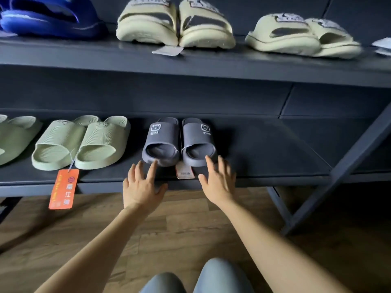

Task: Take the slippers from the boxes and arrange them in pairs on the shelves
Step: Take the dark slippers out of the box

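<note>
Grey slippers [179,142], each strap printed with a bear face and the word BEAR, stand side by side, toes forward, on the lower shelf [275,157] of a dark rack. Both of the person's hands are released, fingers straight and spread, grasping nothing. The left hand [141,187] reaches in from six o'clock with a fingertip at the left slipper's toe. The right hand [218,182] does likewise at the right slipper's toe. A white tag [184,173] lies between the hands, partly under the pair, its print too small to read.

At nine o'clock from the grey pair sits a pale green pair [82,142], its orange tag [63,189] hanging over the shelf edge. Farther along, another green slipper [14,136] is cut off by the frame. On the upper shelf [84,58], a cream pair [175,24] stands at twelve o'clock. A second cream pair [302,34] stands at two o'clock, blurred. A blue slipper [48,20] at ten o'clock is cropped. A diagonal brace [342,161] crosses the rack's right end at four o'clock. The wooden floor [190,225] and the person's knees [218,275], cut off, fill six o'clock.
</note>
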